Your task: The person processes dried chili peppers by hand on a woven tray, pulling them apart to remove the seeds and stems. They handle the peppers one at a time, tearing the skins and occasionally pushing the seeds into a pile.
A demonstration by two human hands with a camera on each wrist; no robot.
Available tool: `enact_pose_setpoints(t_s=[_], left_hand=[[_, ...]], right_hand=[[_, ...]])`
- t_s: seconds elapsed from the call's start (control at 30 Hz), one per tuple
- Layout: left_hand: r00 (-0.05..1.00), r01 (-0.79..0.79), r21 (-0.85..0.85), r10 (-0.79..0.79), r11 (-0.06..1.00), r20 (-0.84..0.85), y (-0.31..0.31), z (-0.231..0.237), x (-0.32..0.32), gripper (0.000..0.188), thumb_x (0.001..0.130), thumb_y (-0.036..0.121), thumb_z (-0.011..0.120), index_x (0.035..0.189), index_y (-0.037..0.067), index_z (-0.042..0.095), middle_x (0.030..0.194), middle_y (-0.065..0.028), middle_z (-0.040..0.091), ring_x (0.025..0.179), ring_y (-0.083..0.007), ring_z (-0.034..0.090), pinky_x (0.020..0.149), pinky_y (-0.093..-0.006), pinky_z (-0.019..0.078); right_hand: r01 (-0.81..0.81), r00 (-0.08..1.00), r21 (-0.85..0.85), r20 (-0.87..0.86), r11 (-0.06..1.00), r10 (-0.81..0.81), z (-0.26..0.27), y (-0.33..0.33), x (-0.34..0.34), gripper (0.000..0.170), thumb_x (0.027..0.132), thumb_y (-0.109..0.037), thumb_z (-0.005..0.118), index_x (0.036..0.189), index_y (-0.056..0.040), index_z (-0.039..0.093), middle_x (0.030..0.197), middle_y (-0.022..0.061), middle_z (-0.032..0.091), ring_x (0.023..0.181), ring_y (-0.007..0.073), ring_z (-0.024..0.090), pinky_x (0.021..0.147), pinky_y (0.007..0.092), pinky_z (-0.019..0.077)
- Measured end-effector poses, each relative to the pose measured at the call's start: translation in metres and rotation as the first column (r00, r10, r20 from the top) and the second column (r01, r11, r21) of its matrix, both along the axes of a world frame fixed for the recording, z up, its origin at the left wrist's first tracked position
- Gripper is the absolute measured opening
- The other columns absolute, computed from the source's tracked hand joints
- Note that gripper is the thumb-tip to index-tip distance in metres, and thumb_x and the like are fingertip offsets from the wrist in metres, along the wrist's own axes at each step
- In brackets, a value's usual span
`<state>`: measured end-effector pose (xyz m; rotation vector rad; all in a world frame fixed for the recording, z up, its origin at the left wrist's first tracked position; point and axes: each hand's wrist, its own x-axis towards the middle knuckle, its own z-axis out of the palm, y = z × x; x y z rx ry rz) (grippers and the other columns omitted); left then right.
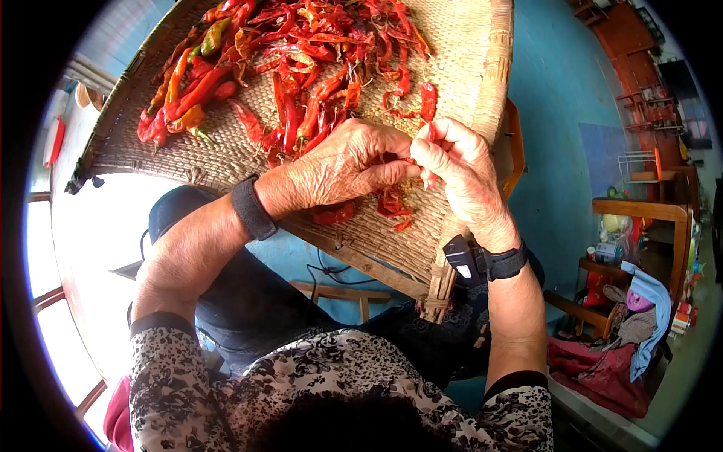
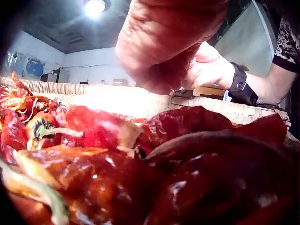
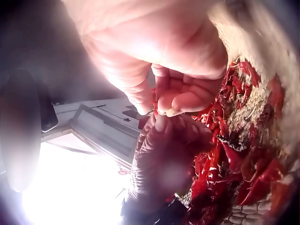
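Observation:
My left hand (image 1: 350,162) and right hand (image 1: 467,169) meet over the front right part of a woven basket tray (image 1: 459,68). Their thumbs and fingers pinch a small red dried chili pepper (image 3: 155,100) between them, mostly hidden by the fingers. In the left wrist view the left hand (image 2: 164,42) looms above wrinkled red chilies (image 2: 93,126), with the right hand (image 2: 206,65) behind it. Another red chili (image 1: 428,102) shows just beyond the right fingertips. A heap of red chilies (image 1: 309,98) spreads over the tray left of and beyond the hands.
Torn chili pieces (image 1: 392,203) lie on the tray close below the hands. Under the tray's near edge is a wooden bar (image 1: 369,267), and the person's legs (image 1: 248,279) are beneath. A wooden chair piled with cloths (image 1: 648,316) stands to the right.

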<state>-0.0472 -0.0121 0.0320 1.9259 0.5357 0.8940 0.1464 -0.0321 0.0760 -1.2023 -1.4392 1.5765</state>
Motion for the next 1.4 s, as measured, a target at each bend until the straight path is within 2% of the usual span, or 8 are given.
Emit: enact_pose_setpoints(t_s=[0.03, 0.1, 0.23, 0.3, 0.43, 0.63, 1.03, 1.4], left_hand=[[1.0, -0.002, -0.001, 0.002, 1.0, -0.001, 0.0, 0.001, 0.0, 0.021, 0.093, 0.019, 0.065, 0.1, -0.001, 0.066, 0.082, -0.0078, 0.064, 0.077, -0.0149, 0.061, 0.069, -0.03, 0.0484], [1.0, -0.01, -0.069, 0.009, 0.998, -0.012, -0.002, 0.004, 0.001, 0.019, 0.092, 0.022, 0.064, 0.096, 0.004, 0.068, 0.084, -0.015, 0.066, 0.077, -0.0314, 0.066, 0.068, -0.0373, 0.0516], [1.0, 0.002, 0.038, -0.003, 0.999, 0.013, -0.003, 0.006, -0.002, 0.019, 0.093, 0.021, 0.063, 0.097, 0.004, 0.069, 0.082, -0.015, 0.066, 0.076, -0.0308, 0.066, 0.067, -0.0379, 0.0511], [0.999, 0.005, -0.004, -0.005, 1.0, -0.046, -0.003, 0.005, -0.003, 0.025, 0.095, 0.024, 0.062, 0.1, 0.0, 0.066, 0.078, -0.0105, 0.061, 0.069, -0.0206, 0.058, 0.065, -0.0315, 0.0473], [1.0, 0.024, -0.078, -0.023, 0.997, 0.008, -0.005, 0.007, 0.0, 0.019, 0.094, 0.021, 0.06, 0.096, 0.004, 0.07, 0.079, -0.0147, 0.065, 0.074, -0.0323, 0.065, 0.066, -0.0392, 0.0501], [1.0, 0.026, 0.063, -0.027, 0.998, 0.008, -0.003, -0.003, 0.0, 0.023, 0.093, 0.027, 0.061, 0.094, 0.006, 0.07, 0.081, -0.0158, 0.066, 0.076, -0.0338, 0.065, 0.068, -0.0404, 0.0507], [0.998, 0.043, 0.047, -0.041, 0.998, -0.045, -0.006, -0.002, 0.0, 0.024, 0.092, 0.025, 0.062, 0.09, 0.003, 0.068, 0.077, -0.0191, 0.064, 0.074, -0.038, 0.063, 0.066, -0.0446, 0.0498], [0.977, -0.07, 0.256, 0.118, 0.964, -0.178, 0.001, -0.013, -0.004, 0.026, 0.091, 0.029, 0.062, 0.093, 0.003, 0.064, 0.077, -0.0142, 0.058, 0.072, -0.0362, 0.062, 0.063, -0.0455, 0.0494]], right_hand=[[-0.002, 1.0, -0.001, -0.001, 1.0, 0.002, 0.0, 0.0, 0.0, 0.021, 0.093, -0.025, 0.067, 0.092, -0.0053, 0.058, 0.078, -0.001, 0.062, 0.064, 0.0028, 0.051, 0.058, 0.0183, 0.0435], [0.024, 0.999, -0.052, -0.027, 0.998, -0.026, -0.001, 0.0, 0.001, 0.02, 0.093, -0.024, 0.067, 0.091, -0.0055, 0.058, 0.078, -0.001, 0.061, 0.065, 0.0031, 0.052, 0.058, 0.0181, 0.0435], [-0.003, 0.999, -0.013, -0.051, 1.0, 0.003, -0.002, 0.001, -0.001, 0.021, 0.092, -0.024, 0.068, 0.092, -0.0054, 0.058, 0.078, -0.0015, 0.061, 0.065, 0.0029, 0.052, 0.058, 0.0179, 0.0435], [-0.021, 1.0, -0.022, -0.002, 1.0, 0.021, 0.002, -0.001, 0.0, 0.022, 0.092, -0.026, 0.068, 0.09, -0.006, 0.059, 0.077, -0.0022, 0.06, 0.064, 0.0027, 0.051, 0.058, 0.0178, 0.0435], [-0.035, 0.999, -0.067, -0.014, 0.997, 0.034, 0.002, 0.0, 0.002, 0.023, 0.092, -0.027, 0.068, 0.088, -0.0069, 0.059, 0.076, -0.0026, 0.059, 0.063, 0.0024, 0.05, 0.057, 0.0177, 0.0434], [-0.026, 1.0, -0.056, -0.004, 0.998, 0.026, -0.001, -0.001, 0.0, 0.024, 0.092, -0.028, 0.068, 0.086, -0.0067, 0.059, 0.075, -0.0029, 0.058, 0.063, 0.0026, 0.05, 0.056, 0.0181, 0.0422], [-0.043, 0.988, -0.029, 0.144, 0.999, 0.047, -0.003, -0.002, 0.001, 0.028, 0.097, -0.032, 0.06, 0.086, -0.0063, 0.061, 0.072, -0.0017, 0.058, 0.061, 0.0037, 0.051, 0.056, 0.0196, 0.043], [-0.061, 0.961, 0.091, 0.274, 0.994, 0.034, -0.002, -0.004, -0.003, 0.025, 0.098, -0.028, 0.058, 0.094, -0.0036, 0.059, 0.075, -0.0007, 0.057, 0.063, 0.0061, 0.054, 0.058, 0.0221, 0.0448]])
